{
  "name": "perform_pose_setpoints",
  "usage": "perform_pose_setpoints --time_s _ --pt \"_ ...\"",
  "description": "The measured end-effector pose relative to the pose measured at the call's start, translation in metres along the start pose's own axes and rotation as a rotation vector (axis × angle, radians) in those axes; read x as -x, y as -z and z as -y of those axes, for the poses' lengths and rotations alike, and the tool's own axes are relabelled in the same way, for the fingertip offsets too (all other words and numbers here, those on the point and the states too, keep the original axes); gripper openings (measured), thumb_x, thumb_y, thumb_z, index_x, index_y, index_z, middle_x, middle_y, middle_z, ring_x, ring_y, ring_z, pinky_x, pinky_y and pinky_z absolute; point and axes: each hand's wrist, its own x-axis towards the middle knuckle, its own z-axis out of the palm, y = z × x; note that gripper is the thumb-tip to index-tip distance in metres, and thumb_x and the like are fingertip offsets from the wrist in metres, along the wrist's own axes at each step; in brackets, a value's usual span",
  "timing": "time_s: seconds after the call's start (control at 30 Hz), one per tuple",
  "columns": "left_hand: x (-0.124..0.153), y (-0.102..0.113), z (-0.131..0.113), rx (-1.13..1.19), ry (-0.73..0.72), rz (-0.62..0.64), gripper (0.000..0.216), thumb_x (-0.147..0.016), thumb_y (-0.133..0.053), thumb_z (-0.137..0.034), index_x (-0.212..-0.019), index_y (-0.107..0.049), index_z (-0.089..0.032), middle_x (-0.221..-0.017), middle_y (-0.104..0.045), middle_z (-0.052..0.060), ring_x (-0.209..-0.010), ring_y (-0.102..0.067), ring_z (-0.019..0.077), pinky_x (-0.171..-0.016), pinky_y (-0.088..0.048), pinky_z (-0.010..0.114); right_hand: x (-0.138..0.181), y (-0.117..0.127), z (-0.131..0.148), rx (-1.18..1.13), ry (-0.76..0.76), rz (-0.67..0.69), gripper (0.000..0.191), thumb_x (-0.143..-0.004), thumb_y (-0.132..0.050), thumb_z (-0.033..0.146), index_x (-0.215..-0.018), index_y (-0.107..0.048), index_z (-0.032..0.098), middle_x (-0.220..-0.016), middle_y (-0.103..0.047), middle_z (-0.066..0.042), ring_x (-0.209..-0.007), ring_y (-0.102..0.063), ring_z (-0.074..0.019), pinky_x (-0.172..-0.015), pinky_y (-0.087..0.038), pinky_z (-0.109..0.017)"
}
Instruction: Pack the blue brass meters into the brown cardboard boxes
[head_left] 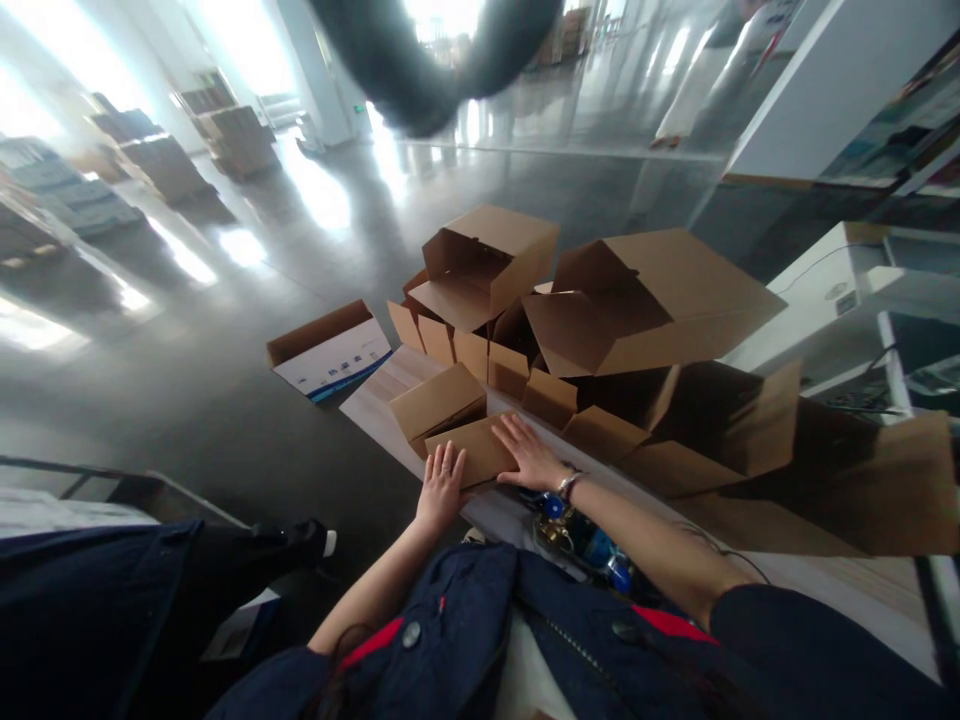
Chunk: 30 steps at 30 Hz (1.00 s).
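A small brown cardboard box [459, 425] lies at the near end of a light wooden table [382, 390]. My left hand [441, 488] rests flat against its near flap, fingers stretched out. My right hand [529, 455], with a bracelet at the wrist, lies open on the same flap from the right side. Behind this box stands a heap of open cardboard boxes [645, 300], several of them tipped on their sides with flaps spread.
An open white and blue carton [330, 352] sits on the grey floor left of the table. Stacked boxes [161, 160] line the far left. A white shelf unit [847, 280] stands at right. A person's dark trouser leg and shoe [300, 540] are at lower left.
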Motion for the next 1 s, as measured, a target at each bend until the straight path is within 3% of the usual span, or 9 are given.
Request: perform_pose_setpoints --time_s 0.13,0.27,0.37,0.47,0.6,0.7,0.77,0.9,1.0 --pt "0.0 -0.016 -0.008 -0.003 0.026 -0.063 0.076 -0.079 -0.057 -0.035 -0.144 -0.026 -0.011 -0.15 -0.023 0.02 -0.14 -0.016 0.0325 -0.111 -0.023 0.052 -0.005 -0.017 -0.003 -0.249 -0.536 -0.129 0.12 -0.055 -0.078 0.045 -0.146 -0.009 0.009 -0.142 -0.031 -0.03 -0.131 -0.035 -0.0398 -0.102 -0.033 -0.057" --pt "-0.03 -0.027 -0.022 0.009 -0.046 -0.082 0.069 -0.083 -0.049 -0.031 -0.144 -0.025 -0.01 -0.15 -0.024 0.019 -0.14 -0.017 0.0304 -0.112 -0.023 0.051 -0.046 -0.004 0.004 -0.366 -0.336 -0.077 0.107 -0.049 -0.081 0.026 -0.141 -0.028 0.012 -0.135 -0.045 -0.024 -0.126 -0.044 -0.0346 -0.103 -0.037 -0.049" --pt "-0.065 -0.025 -0.019 0.026 -0.01 -0.103 0.059 -0.085 -0.044 -0.025 -0.141 -0.032 -0.01 -0.148 -0.03 0.018 -0.139 -0.022 0.0297 -0.111 -0.024 0.05 -0.063 0.019 0.026 -0.316 -0.26 -0.148 0.074 -0.06 -0.072 0.015 -0.13 -0.047 0.012 -0.131 -0.051 -0.02 -0.123 -0.048 -0.0311 -0.106 -0.036 -0.047" --pt "-0.095 -0.021 -0.001 0.019 0.08 -0.143 0.059 -0.085 -0.046 -0.026 -0.14 -0.035 -0.008 -0.147 -0.03 0.019 -0.138 -0.023 0.0322 -0.11 -0.025 0.051 -0.047 0.059 0.051 -0.193 -0.151 -0.438 0.046 -0.079 -0.05 0.012 -0.125 -0.053 0.017 -0.13 -0.053 -0.014 -0.125 -0.047 -0.0244 -0.107 -0.037 -0.045" --pt "-0.125 -0.015 0.033 0.02 0.166 -0.182 0.06 -0.084 -0.046 -0.029 -0.139 -0.036 -0.006 -0.147 -0.03 0.021 -0.138 -0.023 0.0349 -0.111 -0.022 0.051 0.001 0.151 0.059 0.219 -0.023 -0.923 0.055 -0.081 -0.043 0.006 -0.131 -0.046 0.027 -0.133 -0.052 -0.004 -0.132 -0.035 -0.0246 -0.11 -0.029 -0.052" --pt "-0.147 -0.006 0.053 0.061 0.244 -0.167 0.061 -0.085 -0.044 -0.029 -0.139 -0.034 -0.003 -0.147 -0.029 0.023 -0.138 -0.02 0.0359 -0.111 -0.019 0.05 0.022 0.219 0.032 0.455 -0.145 -0.806 0.069 -0.074 -0.044 0.001 -0.139 -0.036 0.024 -0.135 -0.05 -0.004 -0.134 -0.03 -0.03 -0.109 -0.024 -0.058" --pt "-0.161 0.003 0.062 0.103 0.306 -0.163 0.062 -0.084 -0.044 -0.029 -0.14 -0.033 -0.002 -0.147 -0.026 0.024 -0.138 -0.019 0.0363 -0.111 -0.018 0.051 0.025 0.244 0.005 0.532 -0.133 -0.663 0.069 -0.071 -0.044 0.0 -0.136 -0.042 0.023 -0.124 -0.058 -0.006 -0.128 -0.038 -0.0303 -0.107 -0.025 -0.058" --pt "-0.179 0.018 0.078 0.146 0.344 -0.158 0.063 -0.083 -0.046 -0.03 -0.139 -0.033 -0.001 -0.147 -0.025 0.026 -0.139 -0.018 0.0367 -0.111 -0.017 0.052 0.028 0.253 -0.032 0.62 -0.141 -0.616 0.039 -0.074 -0.041 0.0 -0.095 -0.067 0.021 -0.076 -0.065 -0.007 -0.09 -0.055 -0.0255 -0.103 -0.025 -0.059" --pt "-0.171 0.022 0.087 0.168 0.327 -0.148 0.061 -0.082 -0.048 -0.03 -0.137 -0.037 -0.005 -0.147 -0.029 0.022 -0.138 -0.022 0.0341 -0.112 -0.02 0.048 0.049 0.259 -0.024 0.645 -0.19 -0.723 0.03 -0.085 -0.043 0.014 -0.065 -0.064 0.019 -0.064 -0.06 -0.006 -0.071 -0.054 -0.0221 -0.088 -0.04 -0.051"
